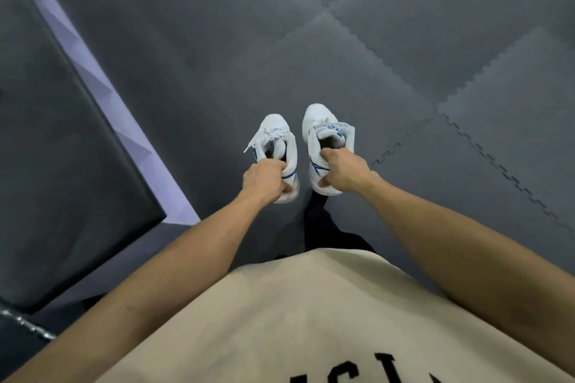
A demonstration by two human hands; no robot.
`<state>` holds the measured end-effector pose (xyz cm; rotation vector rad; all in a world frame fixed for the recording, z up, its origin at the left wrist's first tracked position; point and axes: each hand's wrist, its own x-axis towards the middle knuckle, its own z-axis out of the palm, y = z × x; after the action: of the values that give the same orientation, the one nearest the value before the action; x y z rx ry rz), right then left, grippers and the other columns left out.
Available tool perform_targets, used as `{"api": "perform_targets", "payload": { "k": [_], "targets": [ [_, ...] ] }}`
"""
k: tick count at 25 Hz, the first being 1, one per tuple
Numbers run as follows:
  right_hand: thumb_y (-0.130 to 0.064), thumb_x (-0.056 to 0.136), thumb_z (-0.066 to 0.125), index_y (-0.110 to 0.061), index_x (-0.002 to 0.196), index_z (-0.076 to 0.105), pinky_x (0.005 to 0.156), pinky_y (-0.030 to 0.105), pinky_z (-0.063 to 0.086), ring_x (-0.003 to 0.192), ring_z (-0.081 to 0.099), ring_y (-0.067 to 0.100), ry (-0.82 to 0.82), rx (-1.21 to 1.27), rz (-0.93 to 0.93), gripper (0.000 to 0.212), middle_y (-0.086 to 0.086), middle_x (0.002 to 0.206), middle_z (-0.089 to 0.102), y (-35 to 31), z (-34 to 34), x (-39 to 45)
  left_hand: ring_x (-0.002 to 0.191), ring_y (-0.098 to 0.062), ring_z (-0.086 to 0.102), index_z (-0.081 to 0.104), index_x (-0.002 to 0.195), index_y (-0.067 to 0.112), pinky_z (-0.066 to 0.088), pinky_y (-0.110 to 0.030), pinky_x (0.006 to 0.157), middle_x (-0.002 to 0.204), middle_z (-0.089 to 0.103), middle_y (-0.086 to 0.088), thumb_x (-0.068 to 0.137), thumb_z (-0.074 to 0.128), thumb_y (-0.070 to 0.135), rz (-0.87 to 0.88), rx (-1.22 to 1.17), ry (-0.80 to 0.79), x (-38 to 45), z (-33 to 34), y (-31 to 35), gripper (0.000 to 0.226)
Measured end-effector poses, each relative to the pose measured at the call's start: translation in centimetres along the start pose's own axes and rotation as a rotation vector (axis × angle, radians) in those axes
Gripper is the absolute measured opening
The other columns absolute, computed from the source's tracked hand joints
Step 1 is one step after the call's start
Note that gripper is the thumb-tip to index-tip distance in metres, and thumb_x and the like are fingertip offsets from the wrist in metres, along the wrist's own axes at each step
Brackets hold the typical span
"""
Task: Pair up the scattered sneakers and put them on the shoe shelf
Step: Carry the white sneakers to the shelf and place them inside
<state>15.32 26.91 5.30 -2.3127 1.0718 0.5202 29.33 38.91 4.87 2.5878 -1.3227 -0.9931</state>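
Two white sneakers with blue stripes hang side by side above the floor, toes pointing away from me. My left hand grips the left sneaker at its heel collar, fingers hooked inside the opening. My right hand holds the right sneaker the same way at its heel. A loose lace dangles from the left sneaker. The shoe shelf is not in view.
Dark grey interlocking foam mats cover the floor ahead and to the right. A dark cushioned block with a pale purple sloped edge lies along the left. My beige shirt and dark trouser leg fill the bottom.
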Motion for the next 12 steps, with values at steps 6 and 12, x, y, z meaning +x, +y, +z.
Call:
{"api": "perform_targets", "payload": {
  "k": [6,12],
  "targets": [
    [-0.031,0.080,0.072,-0.018,0.090,0.040,0.069,0.035,0.043,0.082,0.051,0.025,-0.043,-0.086,-0.124,0.036,0.002,0.093,0.054,-0.3,-9.7,15.2,0.083,-0.031,0.061,0.053,0.072,0.017,0.045,-0.035,0.070,0.082,0.061,-0.004,0.079,0.072,0.028,-0.123,-0.044,0.074,13.4,-8.2,2.5,0.024],
    [-0.031,0.082,0.069,-0.018,0.091,0.042,0.068,0.035,0.043,0.087,0.057,0.028,-0.083,-0.199,-0.293,0.031,0.007,0.102,0.062,-3.8,-18.6,27.8,0.083,-0.032,0.060,0.048,0.067,0.018,0.042,-0.034,0.069,0.083,0.061,-0.005,0.079,0.074,0.029,-0.295,-0.153,0.153,23.5,-15.4,2.9,0.030]
  ]
}}
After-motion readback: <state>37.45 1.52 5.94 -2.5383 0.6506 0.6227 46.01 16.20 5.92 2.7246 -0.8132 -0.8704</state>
